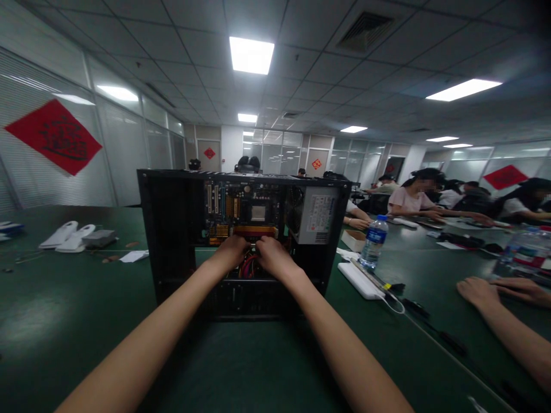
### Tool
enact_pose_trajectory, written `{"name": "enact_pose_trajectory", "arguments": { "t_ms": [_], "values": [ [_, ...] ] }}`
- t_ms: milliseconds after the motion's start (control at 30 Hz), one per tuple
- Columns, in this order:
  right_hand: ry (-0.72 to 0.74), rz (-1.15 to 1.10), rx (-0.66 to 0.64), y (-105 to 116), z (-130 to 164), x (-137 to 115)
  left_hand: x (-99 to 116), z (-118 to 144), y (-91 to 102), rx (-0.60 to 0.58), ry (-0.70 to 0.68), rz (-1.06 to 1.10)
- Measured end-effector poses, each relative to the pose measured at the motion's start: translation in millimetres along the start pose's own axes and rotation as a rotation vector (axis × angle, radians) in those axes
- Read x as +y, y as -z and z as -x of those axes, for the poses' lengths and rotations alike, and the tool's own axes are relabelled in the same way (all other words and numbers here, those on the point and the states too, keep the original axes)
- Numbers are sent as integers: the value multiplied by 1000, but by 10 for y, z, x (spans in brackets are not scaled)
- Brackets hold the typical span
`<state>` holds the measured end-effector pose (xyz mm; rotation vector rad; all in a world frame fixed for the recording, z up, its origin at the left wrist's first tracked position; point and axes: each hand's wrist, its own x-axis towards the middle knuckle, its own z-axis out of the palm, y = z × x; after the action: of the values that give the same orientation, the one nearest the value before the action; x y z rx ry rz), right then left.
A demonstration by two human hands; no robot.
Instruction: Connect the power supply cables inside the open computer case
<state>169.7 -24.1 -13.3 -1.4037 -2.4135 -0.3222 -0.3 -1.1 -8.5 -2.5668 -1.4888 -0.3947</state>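
Table (64, 321): a long dark green surface ran across the room, carrying everything below.
Computer case (172, 229): a black open-sided tower stood upright on the table directly ahead, its inside facing the camera.
Power supply (316, 215): a grey box with a label and a fan grille sat in the upper right of the case.
Motherboard (241, 209): it was mounted on the back wall of the case, with slots at left and a square socket near the middle.
Co-worker's hands (499, 289): two hands of a person at the right lay on the table, well apart from the case.
Left hand (232, 250): it reached into the case just under the motherboard, fingers curled; what they gripped could not be told.
Right hand (272, 255): it was just beside the left, fingers bent down towards the cables; its grip was hidden.
White strip (359, 281): it lay flat just right of the case.
Water bottle (373, 241): it stood upright behind the strip.
Cables (248, 267): a red bundle showed beneath both hands.
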Motion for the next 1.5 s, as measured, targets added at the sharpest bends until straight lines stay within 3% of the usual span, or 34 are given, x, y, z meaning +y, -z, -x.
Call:
{"name": "enact_pose_trajectory", "arguments": {
  "t_ms": [567, 733, 867, 1033, 1500],
  "values": [
    [18, -11, 1, 26, 13, 7, -12, -51, -23, 23, 72, 55],
    [128, 105, 55, 42, -56, 31, 1, -24, 15, 24, 98, 50],
    [216, 163, -14, 7, -135, 80, 11, -11, 23, 29, 127, 41],
    [162, 144, -85, -36, -173, 91, 15, -4, 19, 42, 148, 53],
    [113, 151, -76, -27, -170, 76, 17, 43, 12, 76, 232, 53]
  ]
}}
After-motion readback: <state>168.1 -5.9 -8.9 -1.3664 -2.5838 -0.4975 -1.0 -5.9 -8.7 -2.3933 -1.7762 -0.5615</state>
